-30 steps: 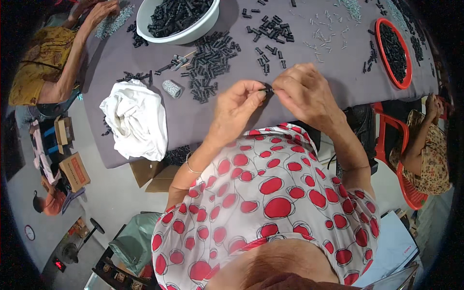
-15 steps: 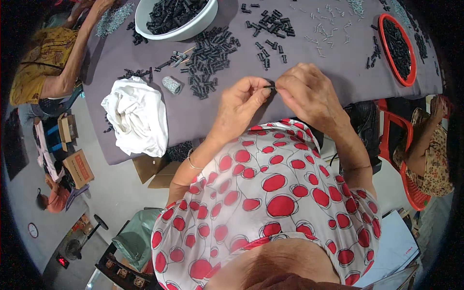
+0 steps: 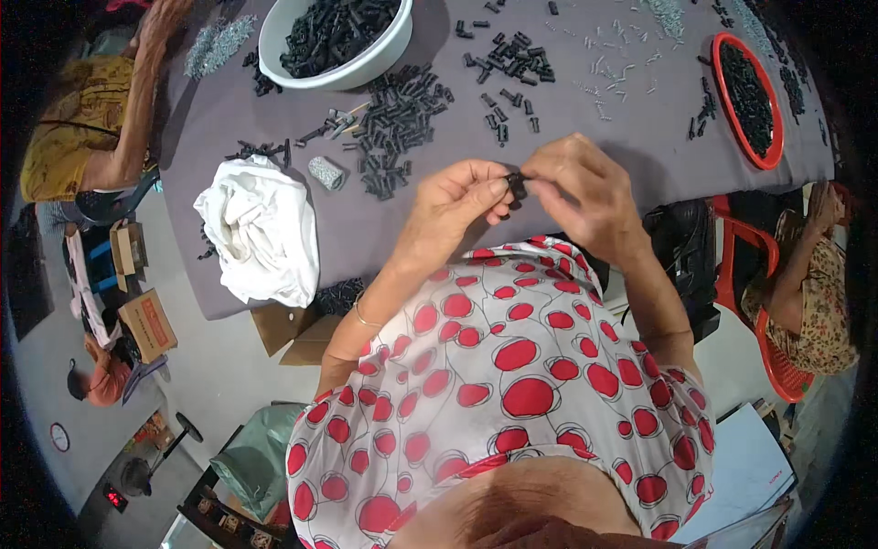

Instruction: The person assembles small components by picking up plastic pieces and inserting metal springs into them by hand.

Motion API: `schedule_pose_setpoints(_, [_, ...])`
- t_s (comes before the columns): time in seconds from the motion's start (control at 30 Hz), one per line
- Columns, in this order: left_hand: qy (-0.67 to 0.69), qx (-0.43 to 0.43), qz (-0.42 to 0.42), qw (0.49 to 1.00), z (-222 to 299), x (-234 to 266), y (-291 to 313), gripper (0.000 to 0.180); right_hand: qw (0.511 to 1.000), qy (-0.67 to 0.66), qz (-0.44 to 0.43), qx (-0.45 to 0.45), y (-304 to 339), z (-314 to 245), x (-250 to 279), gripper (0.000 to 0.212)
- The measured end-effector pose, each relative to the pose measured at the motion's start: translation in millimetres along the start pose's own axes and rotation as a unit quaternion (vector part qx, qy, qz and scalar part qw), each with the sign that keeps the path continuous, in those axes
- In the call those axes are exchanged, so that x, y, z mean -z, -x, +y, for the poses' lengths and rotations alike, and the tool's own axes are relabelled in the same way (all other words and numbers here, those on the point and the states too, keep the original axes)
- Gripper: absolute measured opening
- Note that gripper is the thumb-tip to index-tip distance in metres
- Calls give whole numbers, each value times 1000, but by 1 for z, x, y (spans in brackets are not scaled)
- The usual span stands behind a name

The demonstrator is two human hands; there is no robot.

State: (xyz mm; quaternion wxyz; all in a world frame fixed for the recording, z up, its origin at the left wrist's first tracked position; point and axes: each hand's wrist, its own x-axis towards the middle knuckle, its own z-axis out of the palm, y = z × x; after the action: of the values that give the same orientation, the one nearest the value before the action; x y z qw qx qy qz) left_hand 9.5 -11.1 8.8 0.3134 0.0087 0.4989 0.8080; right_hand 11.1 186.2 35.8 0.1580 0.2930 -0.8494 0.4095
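My left hand (image 3: 462,197) pinches a small black plastic part (image 3: 516,187) between thumb and forefinger, above the near edge of the table. The fingertips of my right hand (image 3: 590,188) meet the same part from the right; whether they also hold something tiny is hidden. A pile of black plastic parts (image 3: 402,119) lies on the grey cloth to the left of my hands. Beyond them sits a smaller group of such parts (image 3: 517,59). Loose small metal springs (image 3: 617,69) are scattered further right.
A white bowl (image 3: 398,50) of black parts stands at the far left, a red-rimmed tray (image 3: 779,137) at the right. Bunched white cloth (image 3: 256,229) and a grey textured cylinder (image 3: 326,173) lie on the left. Other people sit at both sides, one with a yellow sleeve (image 3: 78,137).
My hands have come slightly apart, and more of the black part shows between them. The right hand's fingers have opened a little. The whole view has shifted slightly.
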Motion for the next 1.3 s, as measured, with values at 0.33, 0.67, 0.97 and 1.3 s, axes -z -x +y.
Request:
schedule_pose_setpoints(0.33, [48, 18, -33, 998, -6, 9, 4, 17, 995, 83, 46, -10, 10, 9, 4, 20])
schedule_pose_setpoints(0.67, [120, -1, -60, 991, -12, 19, -6, 17, 974, 167, 77, -136, -3, 45, -10, 13])
schedule_pose_setpoints(0.97, [134, -13, -75, 988, -16, 20, -2, 18, 936, 307, 3, -174, -26, 44, -32, 14])
schedule_pose_setpoints(1.3, [125, -5, -66, 990, -18, 22, -3, 19, 961, -103, 21, -256, -20, 19, -10, 13])
